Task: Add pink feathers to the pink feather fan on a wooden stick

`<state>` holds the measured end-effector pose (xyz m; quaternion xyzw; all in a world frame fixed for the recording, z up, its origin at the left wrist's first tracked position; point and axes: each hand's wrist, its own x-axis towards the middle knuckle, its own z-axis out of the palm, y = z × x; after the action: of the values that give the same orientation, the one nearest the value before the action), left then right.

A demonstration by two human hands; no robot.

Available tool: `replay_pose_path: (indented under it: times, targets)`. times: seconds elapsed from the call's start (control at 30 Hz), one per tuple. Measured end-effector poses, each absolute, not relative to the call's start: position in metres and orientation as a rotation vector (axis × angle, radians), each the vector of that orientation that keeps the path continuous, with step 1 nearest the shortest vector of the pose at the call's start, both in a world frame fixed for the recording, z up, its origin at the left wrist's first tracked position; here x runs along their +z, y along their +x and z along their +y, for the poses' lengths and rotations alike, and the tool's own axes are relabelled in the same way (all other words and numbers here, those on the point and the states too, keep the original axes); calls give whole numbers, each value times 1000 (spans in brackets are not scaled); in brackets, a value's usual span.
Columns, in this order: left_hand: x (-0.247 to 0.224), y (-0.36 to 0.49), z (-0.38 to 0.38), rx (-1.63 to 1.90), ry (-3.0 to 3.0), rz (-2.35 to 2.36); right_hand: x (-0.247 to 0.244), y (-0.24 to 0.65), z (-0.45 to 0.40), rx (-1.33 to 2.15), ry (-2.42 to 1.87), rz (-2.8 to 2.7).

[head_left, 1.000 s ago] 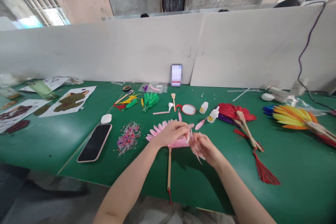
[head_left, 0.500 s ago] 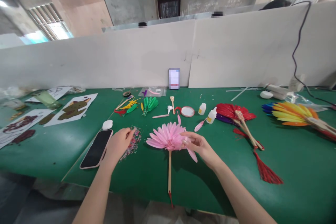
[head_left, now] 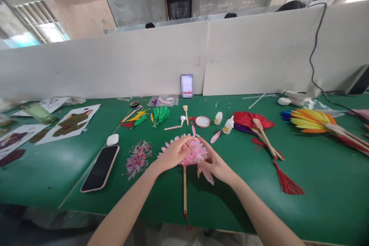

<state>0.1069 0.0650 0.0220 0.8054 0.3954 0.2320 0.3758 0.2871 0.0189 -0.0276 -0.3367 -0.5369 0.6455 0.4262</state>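
Note:
A pink feather fan (head_left: 196, 153) with a wooden handle and red cord stands out over the green table (head_left: 109, 209). My right hand (head_left: 215, 160) grips its right side, thumb and fingers closed on the feathers. Over the middle of the fan is my left hand (head_left: 176, 152), its fingers bent together at the feathers; whatever they hold is hidden or too small to name. Left of the fan lies a pile of small colourful pieces (head_left: 138, 158). One loose pink feather (head_left: 215, 137) rests beside a white glue bottle (head_left: 228, 125).
A black-screened phone (head_left: 100, 169) and white case (head_left: 112, 139) lie at left. Green feathers (head_left: 160, 116), a round white lid (head_left: 202, 121) and a small bottle (head_left: 218, 118) are behind. Red (head_left: 253, 123) and rainbow fans (head_left: 311, 121) lie at right.
My left hand has moved right from the colourful pile onto the pink fan. My right hand still grips the fan, its fingers shifted slightly. The view has shifted a little.

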Motion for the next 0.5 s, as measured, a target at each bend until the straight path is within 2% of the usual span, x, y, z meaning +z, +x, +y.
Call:
replay_pose_path:
  times: [0.23, 0.5]
  targets:
    - [-1, 113, 67, 637, 1801, 926, -26, 282, 16, 1544, -913, -1316]
    - [-4, 107, 62, 625, 2080, 948, -29, 276, 13, 1629, -946, -1260]
